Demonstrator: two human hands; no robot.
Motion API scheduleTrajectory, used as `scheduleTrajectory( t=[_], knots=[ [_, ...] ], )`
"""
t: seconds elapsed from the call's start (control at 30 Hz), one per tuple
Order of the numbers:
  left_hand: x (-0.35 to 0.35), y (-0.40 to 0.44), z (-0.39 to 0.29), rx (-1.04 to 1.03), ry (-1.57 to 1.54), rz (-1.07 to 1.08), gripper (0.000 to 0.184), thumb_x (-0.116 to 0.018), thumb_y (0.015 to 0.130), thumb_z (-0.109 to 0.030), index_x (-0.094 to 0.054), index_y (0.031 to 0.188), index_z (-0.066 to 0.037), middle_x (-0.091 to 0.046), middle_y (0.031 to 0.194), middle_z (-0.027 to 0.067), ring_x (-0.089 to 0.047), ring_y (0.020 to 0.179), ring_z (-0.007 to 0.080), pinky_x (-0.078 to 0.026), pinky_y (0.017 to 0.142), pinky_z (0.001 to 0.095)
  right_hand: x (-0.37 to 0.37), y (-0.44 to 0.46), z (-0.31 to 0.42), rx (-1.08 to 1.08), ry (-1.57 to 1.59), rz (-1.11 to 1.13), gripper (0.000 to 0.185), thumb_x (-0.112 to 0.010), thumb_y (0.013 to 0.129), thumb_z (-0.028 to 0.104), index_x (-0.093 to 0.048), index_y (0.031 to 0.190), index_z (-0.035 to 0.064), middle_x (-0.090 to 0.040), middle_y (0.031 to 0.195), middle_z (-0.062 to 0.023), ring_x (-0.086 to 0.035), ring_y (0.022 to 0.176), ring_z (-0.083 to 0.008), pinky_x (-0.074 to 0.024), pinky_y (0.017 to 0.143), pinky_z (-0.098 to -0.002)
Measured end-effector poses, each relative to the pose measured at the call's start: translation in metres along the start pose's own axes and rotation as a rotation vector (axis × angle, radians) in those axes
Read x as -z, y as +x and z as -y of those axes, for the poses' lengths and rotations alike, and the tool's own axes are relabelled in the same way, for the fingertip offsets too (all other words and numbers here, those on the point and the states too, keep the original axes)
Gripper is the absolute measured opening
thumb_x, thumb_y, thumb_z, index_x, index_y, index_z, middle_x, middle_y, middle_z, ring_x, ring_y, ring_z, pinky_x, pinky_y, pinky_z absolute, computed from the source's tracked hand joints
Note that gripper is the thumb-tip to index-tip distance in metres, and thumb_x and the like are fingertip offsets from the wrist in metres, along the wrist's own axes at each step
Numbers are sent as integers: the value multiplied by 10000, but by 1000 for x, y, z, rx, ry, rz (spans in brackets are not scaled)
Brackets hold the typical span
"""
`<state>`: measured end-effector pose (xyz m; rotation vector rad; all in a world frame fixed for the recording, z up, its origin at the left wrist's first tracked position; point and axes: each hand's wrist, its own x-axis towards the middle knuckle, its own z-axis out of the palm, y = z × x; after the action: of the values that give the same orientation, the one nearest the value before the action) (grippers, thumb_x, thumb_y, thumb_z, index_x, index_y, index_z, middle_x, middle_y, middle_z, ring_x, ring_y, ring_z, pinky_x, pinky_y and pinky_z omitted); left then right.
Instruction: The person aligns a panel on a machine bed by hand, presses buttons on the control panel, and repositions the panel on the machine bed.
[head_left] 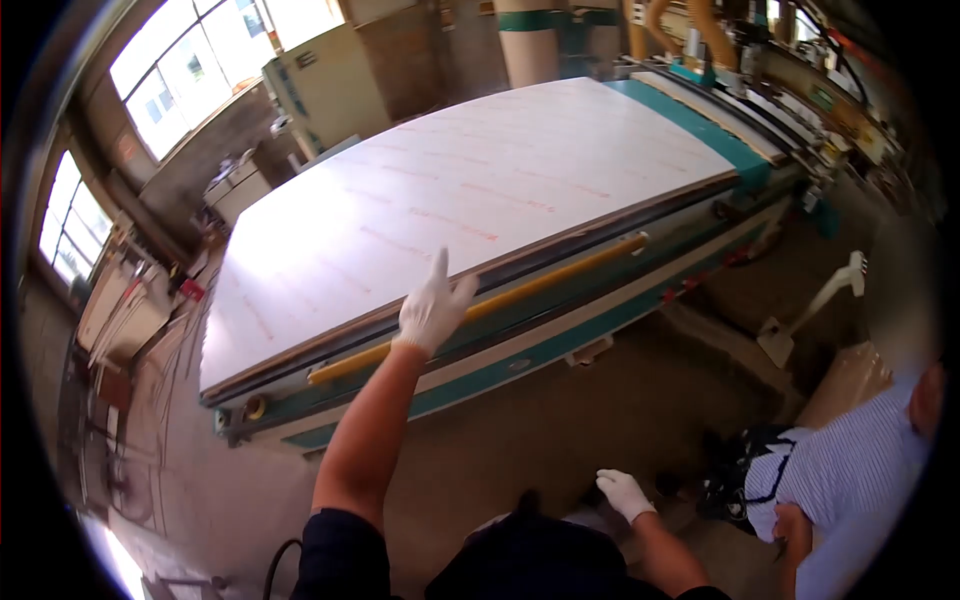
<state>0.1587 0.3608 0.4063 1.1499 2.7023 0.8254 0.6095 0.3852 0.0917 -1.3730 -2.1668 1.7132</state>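
My left hand (432, 308), in a white glove, reaches out over the near edge of a large white panel (450, 185). Its index finger points forward, the thumb stands apart, and nothing is held. Whether a fingertip touches the panel I cannot tell. Rows of faint red print run across the panel, which lies flat on a machine bed with green sides. Below the hand, a yellow bar (480, 310) runs along the bed's near side. My right hand (625, 495), also gloved in white, hangs low beside my body, fingers loosely bent and no object visible in it.
Another person in a striped shirt (845, 480) is close on my right. A pale metal bracket or pedal (815, 310) rises from the floor there. A green-edged machine gantry with hoses (715, 75) spans the far right end. A cabinet (335, 90) stands behind the panel.
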Motion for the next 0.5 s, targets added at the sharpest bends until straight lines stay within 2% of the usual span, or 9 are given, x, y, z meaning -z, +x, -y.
scheduleTrajectory(
  t=[0.07,0.17,0.27,0.3,0.33,0.4,0.43,0.47,0.5],
  knots=[
    [49,40,-20,40,101,-114,890,-556,945,-528,-252,1603,-11,-685,1109,366,-668,1057,520,-523,937,534,12,7,-5,5,32,-32,410,-640,959,288,-715,1246,5,-733,1250,-142,-663,1202,-259,-490,1047,-354],
    [117,75,23,191,248,-273,862,-561,974,-507,-231,1595,-6,-654,1205,334,-674,1098,460,-542,946,497,31,-4,-37,-129,46,-13,469,-637,934,306,-691,1272,-13,-708,1295,-179,-648,1234,-309,-488,1051,-369],
    [168,43,198,160,696,-257,587,-575,1008,-309,-423,1493,-14,-531,1406,316,-648,1178,380,-545,947,455,43,-32,-99,-242,-179,122,417,-552,955,362,-747,1120,33,-716,1182,-223,-645,1144,-392,-510,979,-406],
    [170,5,273,130,855,-204,503,-580,1019,-243,-487,1459,-17,-489,1472,310,-639,1205,353,-546,947,441,38,-33,-154,-116,-399,228,414,-531,955,370,-747,1088,43,-707,1177,-231,-634,1135,-410,-505,968,-434],
    [142,-45,335,141,915,-156,529,-660,949,-262,-523,1404,-28,-553,1372,283,-658,1088,350,-557,865,446,38,-41,-209,0,-621,335,414,-511,955,378,-748,1057,53,-698,1173,-240,-622,1126,-428,-501,957,-463],
    [87,-147,439,153,1034,-60,590,-820,810,-300,-593,1294,-50,-681,1171,231,-695,856,343,-578,701,454,77,-63,-238,-356,-500,378,385,-497,969,341,-724,1085,52,-706,1199,-196,-632,1195,-395,-507,989,-480],
    [37,-221,460,149,1153,146,511,-813,804,-302,-635,1222,-66,-687,1158,234,-701,913,355,-586,739,447,83,-64,-300,-379,-551,406,378,-482,975,316,-727,1099,56,-710,1200,-189,-643,1178,-400,-512,987,-487],
    [0,-278,387,289,1096,640,384,-772,848,-247,-662,1165,-61,-688,1180,222,-703,963,353,-594,794,407,85,-61,-350,-403,-606,444,374,-468,982,292,-730,1113,59,-714,1202,-183,-654,1161,-405,-517,985,-494],
    [-28,-333,279,769,298,597,343,-653,933,-299,-687,1174,-57,-681,1223,233,-668,1069,378,-554,903,436,110,-67,-321,-352,-676,442,367,-463,983,266,-732,1125,61,-716,1200,-185,-668,1138,-401,-524,977,-499]
  ],
)
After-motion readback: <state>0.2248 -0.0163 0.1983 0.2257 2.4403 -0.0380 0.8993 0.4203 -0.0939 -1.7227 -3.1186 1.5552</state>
